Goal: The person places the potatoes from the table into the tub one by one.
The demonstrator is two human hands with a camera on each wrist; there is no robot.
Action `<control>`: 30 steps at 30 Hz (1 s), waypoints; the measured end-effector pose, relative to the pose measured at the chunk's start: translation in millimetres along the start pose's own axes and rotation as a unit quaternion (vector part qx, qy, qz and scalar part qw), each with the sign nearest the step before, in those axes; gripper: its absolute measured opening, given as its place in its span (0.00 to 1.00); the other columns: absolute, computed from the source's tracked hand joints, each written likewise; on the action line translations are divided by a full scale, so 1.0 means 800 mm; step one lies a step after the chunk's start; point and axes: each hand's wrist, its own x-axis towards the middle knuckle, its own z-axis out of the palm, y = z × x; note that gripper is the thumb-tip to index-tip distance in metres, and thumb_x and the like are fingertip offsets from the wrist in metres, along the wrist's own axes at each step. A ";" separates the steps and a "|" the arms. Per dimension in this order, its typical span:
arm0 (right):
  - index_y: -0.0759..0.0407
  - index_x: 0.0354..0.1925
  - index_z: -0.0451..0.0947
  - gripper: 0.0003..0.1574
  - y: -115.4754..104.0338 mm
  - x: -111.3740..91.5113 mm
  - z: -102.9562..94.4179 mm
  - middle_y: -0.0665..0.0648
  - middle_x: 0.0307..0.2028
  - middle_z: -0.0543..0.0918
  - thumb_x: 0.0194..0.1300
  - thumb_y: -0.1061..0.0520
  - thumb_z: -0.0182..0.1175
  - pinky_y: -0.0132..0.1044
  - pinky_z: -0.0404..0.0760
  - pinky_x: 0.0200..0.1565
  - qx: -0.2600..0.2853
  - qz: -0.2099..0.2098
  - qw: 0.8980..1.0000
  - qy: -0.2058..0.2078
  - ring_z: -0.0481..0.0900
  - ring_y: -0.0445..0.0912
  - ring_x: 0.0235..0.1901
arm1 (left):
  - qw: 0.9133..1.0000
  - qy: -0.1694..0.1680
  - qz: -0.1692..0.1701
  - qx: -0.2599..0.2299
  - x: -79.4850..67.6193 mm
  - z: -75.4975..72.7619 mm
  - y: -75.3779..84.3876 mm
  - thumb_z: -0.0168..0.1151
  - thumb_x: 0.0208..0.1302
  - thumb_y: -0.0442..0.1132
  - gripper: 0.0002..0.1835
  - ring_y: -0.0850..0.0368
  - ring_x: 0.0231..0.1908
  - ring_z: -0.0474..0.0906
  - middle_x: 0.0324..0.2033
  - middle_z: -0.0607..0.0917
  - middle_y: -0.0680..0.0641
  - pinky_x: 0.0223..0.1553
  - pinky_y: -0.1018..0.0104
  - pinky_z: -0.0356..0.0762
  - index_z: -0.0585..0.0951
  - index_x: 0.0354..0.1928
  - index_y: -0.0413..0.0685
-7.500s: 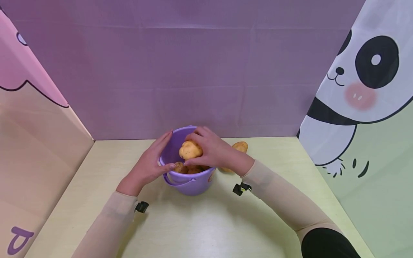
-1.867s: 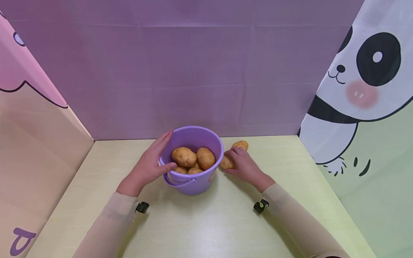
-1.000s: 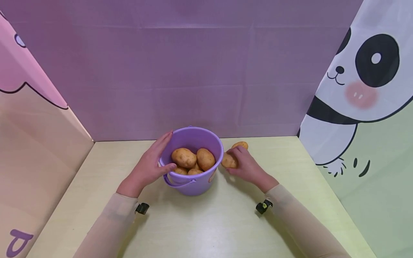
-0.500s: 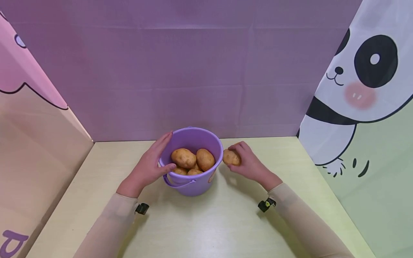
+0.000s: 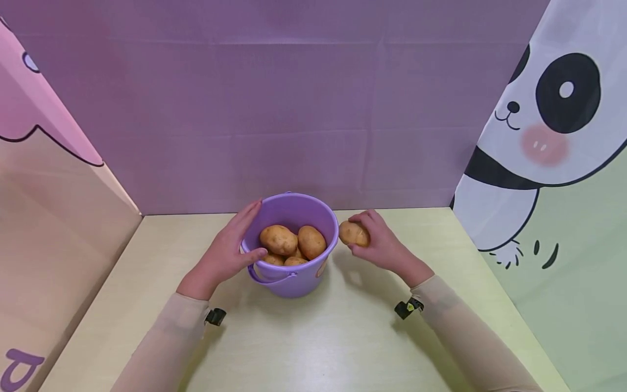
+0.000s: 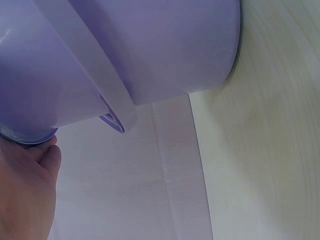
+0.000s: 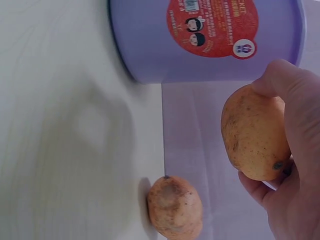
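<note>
A purple bucket (image 5: pixel 291 280) stands at the back of the table with several potatoes (image 5: pixel 279 239) inside. On its left side my left hand (image 5: pixel 222 250) holds the rim, thumb over the front edge and fingers along the outside. To the right of the bucket, my right hand (image 5: pixel 379 245) grips a potato (image 5: pixel 354 233) between thumb and fingers, raised off the table and near the rim. The right wrist view shows this held potato (image 7: pixel 255 132) plainly. Another potato (image 7: pixel 175 207) lies on the table there; in the head view the right hand and its potato hide it.
The pale wooden table (image 5: pixel 303 348) ends at a purple backdrop (image 5: pixel 294 109) close behind the bucket. Printed panels stand at both sides, the right one with a panda (image 5: pixel 568 109). The bucket's handle (image 5: pixel 274 280) hangs down at its front.
The potato earlier held over the bucket is now inside. My right hand has taken another from the table, lifting it and shifting slightly right. The left hand stays at the rim.
</note>
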 end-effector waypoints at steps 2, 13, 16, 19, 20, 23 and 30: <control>0.62 0.63 0.80 0.34 -0.003 0.001 -0.005 0.60 0.56 0.78 0.59 0.61 0.77 0.51 0.83 0.55 0.004 0.006 1.000 0.001 0.78 0.54 0.54 | 1.000 -0.002 -0.001 0.001 0.002 -0.002 0.002 0.74 0.67 0.63 0.58 0.37 0.86 0.52 0.88 0.57 0.42 0.80 0.28 0.56 0.58 0.89 0.44; 0.61 0.65 0.81 0.35 -0.013 0.007 -0.024 0.59 0.59 0.78 0.59 0.62 0.76 0.51 0.82 0.55 0.025 0.024 0.999 0.015 0.78 0.54 0.56 | 1.000 -0.010 -0.006 0.010 0.011 -0.011 0.013 0.75 0.65 0.57 0.57 0.37 0.86 0.52 0.88 0.57 0.41 0.80 0.28 0.56 0.57 0.89 0.45; 0.60 0.65 0.81 0.34 -0.015 0.007 -0.028 0.59 0.60 0.78 0.60 0.61 0.76 0.51 0.82 0.55 0.028 0.019 0.999 0.019 0.78 0.54 0.56 | 1.000 -0.012 -0.008 0.012 0.013 -0.013 0.015 0.75 0.66 0.57 0.57 0.37 0.86 0.52 0.88 0.57 0.42 0.80 0.28 0.56 0.57 0.89 0.45; 0.60 0.65 0.80 0.34 -0.017 0.008 -0.032 0.59 0.60 0.77 0.61 0.61 0.76 0.52 0.82 0.55 0.032 0.012 0.999 0.022 0.78 0.54 0.55 | 1.000 -0.013 -0.009 0.012 0.013 -0.013 0.014 0.75 0.66 0.56 0.57 0.37 0.86 0.52 0.88 0.57 0.42 0.80 0.28 0.56 0.57 0.89 0.45; 0.60 0.65 0.80 0.34 -0.017 0.008 -0.033 0.59 0.60 0.77 0.61 0.61 0.77 0.51 0.82 0.55 0.031 0.011 0.999 0.023 0.78 0.54 0.55 | 1.000 -0.013 -0.010 0.012 0.014 -0.013 0.014 0.75 0.66 0.56 0.57 0.37 0.86 0.52 0.88 0.57 0.42 0.80 0.28 0.56 0.57 0.89 0.45; 0.60 0.65 0.80 0.34 -0.020 0.010 -0.037 0.58 0.59 0.77 0.62 0.60 0.78 0.50 0.82 0.55 0.032 0.012 0.999 0.023 0.78 0.52 0.54 | 1.000 -0.014 -0.012 0.012 0.014 -0.013 0.014 0.75 0.65 0.54 0.57 0.37 0.86 0.52 0.88 0.57 0.42 0.80 0.27 0.56 0.57 0.89 0.46; 0.59 0.66 0.81 0.34 -0.032 0.015 -0.048 0.57 0.58 0.77 0.62 0.60 0.78 0.50 0.83 0.54 0.047 0.015 0.999 0.022 0.79 0.51 0.52 | 1.000 -0.015 -0.015 0.008 0.013 -0.014 0.014 0.76 0.65 0.55 0.57 0.37 0.86 0.52 0.88 0.56 0.43 0.80 0.27 0.56 0.57 0.89 0.46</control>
